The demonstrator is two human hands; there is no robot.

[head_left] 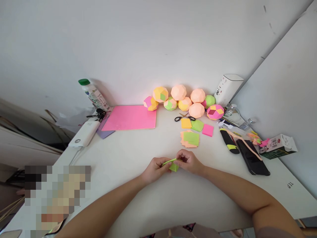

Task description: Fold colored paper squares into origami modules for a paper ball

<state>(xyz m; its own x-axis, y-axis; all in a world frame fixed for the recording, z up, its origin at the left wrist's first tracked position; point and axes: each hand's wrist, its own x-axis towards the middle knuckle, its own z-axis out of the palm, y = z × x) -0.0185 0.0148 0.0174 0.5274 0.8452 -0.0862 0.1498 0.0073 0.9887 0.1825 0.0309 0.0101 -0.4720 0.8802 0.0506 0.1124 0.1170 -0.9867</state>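
Note:
Both my hands meet over the middle of the white table (pixel 128 155). My left hand (pixel 155 169) and my right hand (pixel 189 161) each pinch one side of a small folded green paper piece (pixel 173 165), held just above the tabletop. Fingers of both hands are closed on it. Just beyond my hands lies a stack of orange and green paper squares (pixel 190 138), with loose yellow (pixel 186 123), green (pixel 197 125) and pink (pixel 207 130) squares behind it.
Several folded paper balls (pixel 184 99) line the wall, with black scissors (pixel 184 117) in front. A pink sheet (pixel 130 117), white power bank (pixel 84 133) and green-capped bottle (pixel 92 94) are left. A black phone (pixel 252 157), marker (pixel 229 141) and carton (pixel 278 146) sit right.

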